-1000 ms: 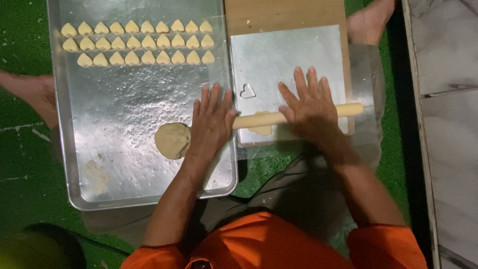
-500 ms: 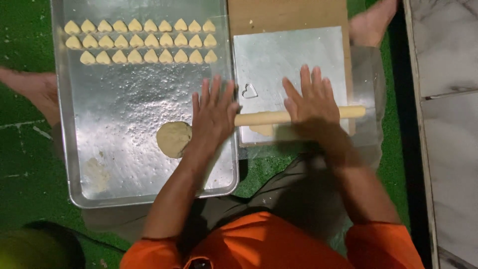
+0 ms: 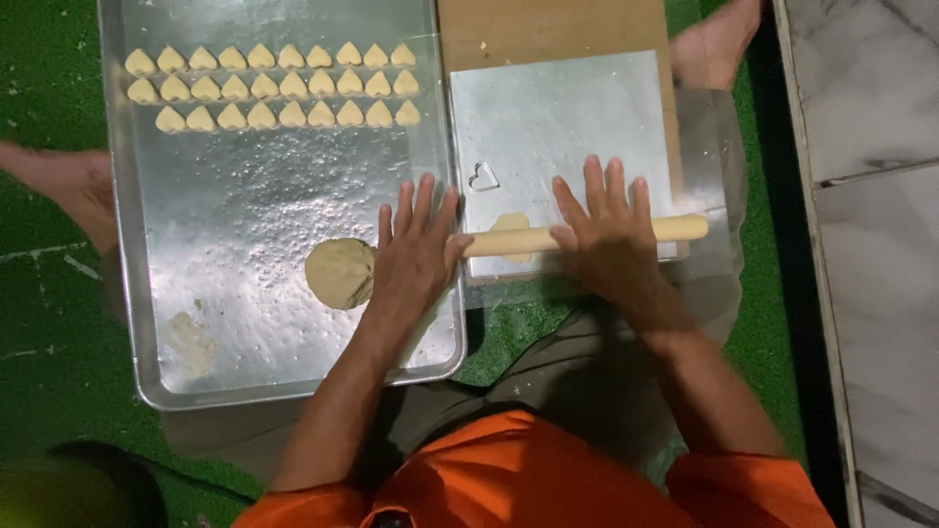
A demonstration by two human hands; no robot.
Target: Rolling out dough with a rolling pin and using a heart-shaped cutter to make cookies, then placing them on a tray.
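Both hands press flat, fingers spread wide, on a wooden rolling pin (image 3: 587, 235) lying crosswise over a small piece of dough (image 3: 511, 227) on a foil-covered board (image 3: 587, 117). The left hand (image 3: 416, 254) sits at the pin's 9 o'clock end, the right hand (image 3: 606, 235) nearer its middle. A heart-shaped cutter (image 3: 483, 176) lies at 11 o'clock from the dough. On the metal tray (image 3: 254, 196), a dough ball (image 3: 339, 274) touches the left hand; rows of heart cookies (image 3: 274, 88) fill the tray's 12 o'clock edge.

Under my flat palms the rolling pin (image 3: 587, 236) feels like smooth pale wood; the tray (image 3: 284, 196) is dull flour-dusted metal; the board's (image 3: 548, 29) wood is matt; the dough (image 3: 340, 274) soft, matt.
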